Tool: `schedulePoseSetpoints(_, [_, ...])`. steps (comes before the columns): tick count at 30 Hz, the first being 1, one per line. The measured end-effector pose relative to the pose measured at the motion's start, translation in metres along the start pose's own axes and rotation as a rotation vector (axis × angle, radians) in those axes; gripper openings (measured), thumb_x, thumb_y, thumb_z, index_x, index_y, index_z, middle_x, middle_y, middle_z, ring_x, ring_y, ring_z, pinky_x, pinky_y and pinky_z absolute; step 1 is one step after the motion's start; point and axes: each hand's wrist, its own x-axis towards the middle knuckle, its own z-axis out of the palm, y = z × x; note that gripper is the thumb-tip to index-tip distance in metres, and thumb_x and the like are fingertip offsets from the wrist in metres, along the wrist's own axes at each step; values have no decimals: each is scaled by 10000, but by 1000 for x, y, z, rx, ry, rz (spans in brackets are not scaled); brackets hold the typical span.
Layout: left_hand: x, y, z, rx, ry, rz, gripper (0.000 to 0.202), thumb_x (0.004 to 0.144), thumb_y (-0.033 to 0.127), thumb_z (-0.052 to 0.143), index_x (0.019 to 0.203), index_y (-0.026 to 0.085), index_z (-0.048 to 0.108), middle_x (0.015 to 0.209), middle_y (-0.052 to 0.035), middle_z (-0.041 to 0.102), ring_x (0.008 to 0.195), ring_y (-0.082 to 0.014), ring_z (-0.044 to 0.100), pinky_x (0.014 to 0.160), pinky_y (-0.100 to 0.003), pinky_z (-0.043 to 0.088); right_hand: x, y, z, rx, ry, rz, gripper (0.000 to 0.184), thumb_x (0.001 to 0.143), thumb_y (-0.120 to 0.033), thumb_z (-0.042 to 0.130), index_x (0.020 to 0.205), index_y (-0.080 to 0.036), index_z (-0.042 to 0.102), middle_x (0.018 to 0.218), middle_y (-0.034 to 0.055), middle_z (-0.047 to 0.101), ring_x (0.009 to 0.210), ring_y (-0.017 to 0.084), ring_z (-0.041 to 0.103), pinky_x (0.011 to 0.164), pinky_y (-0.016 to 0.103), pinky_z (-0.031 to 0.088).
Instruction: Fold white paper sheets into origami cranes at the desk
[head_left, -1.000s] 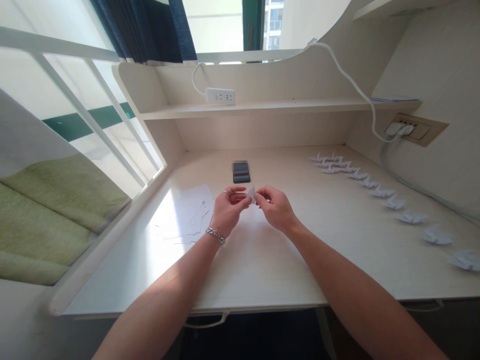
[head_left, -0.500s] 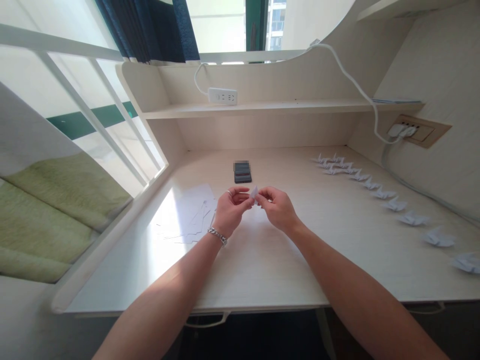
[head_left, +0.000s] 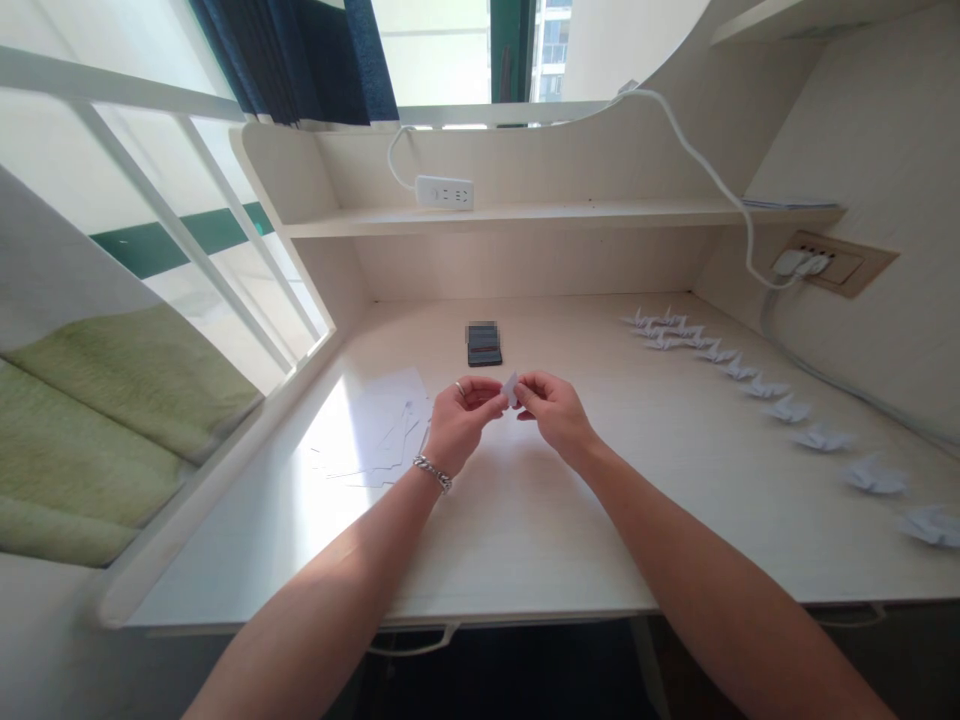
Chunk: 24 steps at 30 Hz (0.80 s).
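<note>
A small folded piece of white paper [head_left: 511, 388] is pinched between my two hands above the middle of the desk. My left hand [head_left: 459, 418], with a ring and a chain bracelet at the wrist, grips its left side with thumb and fingers. On the other side, the thumb and fingertips of my right hand [head_left: 553, 405] close on its right edge. The fingers partly cover the paper, so its folds are hard to make out. Several white folded paper cranes [head_left: 786, 409] stand in a line along the desk's right side.
Loose white paper sheets [head_left: 375, 420] lie on the desk [head_left: 525, 540] left of my hands, partly in sunlight. A dark flat case [head_left: 484, 345] rests just beyond them. A power strip [head_left: 445, 192] sits on the shelf [head_left: 525, 216]; a white cable [head_left: 705, 160] runs to the wall socket [head_left: 840, 264].
The folded paper has tilted slightly between my fingertips, and my right fingers have shifted a little on it. Both hands stay in nearly the same place.
</note>
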Motion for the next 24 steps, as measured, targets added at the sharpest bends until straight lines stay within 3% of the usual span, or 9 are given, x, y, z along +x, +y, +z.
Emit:
schedulePoseSetpoints(16, [4, -5, -6, 57, -2, 2, 279, 658, 307, 823, 834, 136, 691, 736, -51, 720, 677, -149, 653, 686, -303, 522, -4, -12, -1, 164, -48, 139, 326, 702, -492, 723, 751, -177, 656, 695, 18, 643, 652, 136, 594, 559, 249, 491])
schedulePoseSetpoints(20, [5, -8, -10, 277, 38, 87, 240, 670, 334, 810, 764, 151, 686, 741, -59, 718, 698, -165, 659, 672, -290, 511, -2, -8, 0, 122, -22, 137, 288, 684, -431, 736, 748, -160, 660, 663, 17, 652, 627, 136, 607, 597, 280, 523])
schedulePoseSetpoints(24, [4, -8, -12, 453, -6, 94, 269, 746, 418, 744, 776, 155, 696, 747, -75, 719, 699, -173, 659, 662, -291, 512, -2, -2, 1, 64, 10, 83, 231, 692, -362, 725, 761, -155, 651, 664, 13, 655, 625, 140, 621, 647, 313, 553])
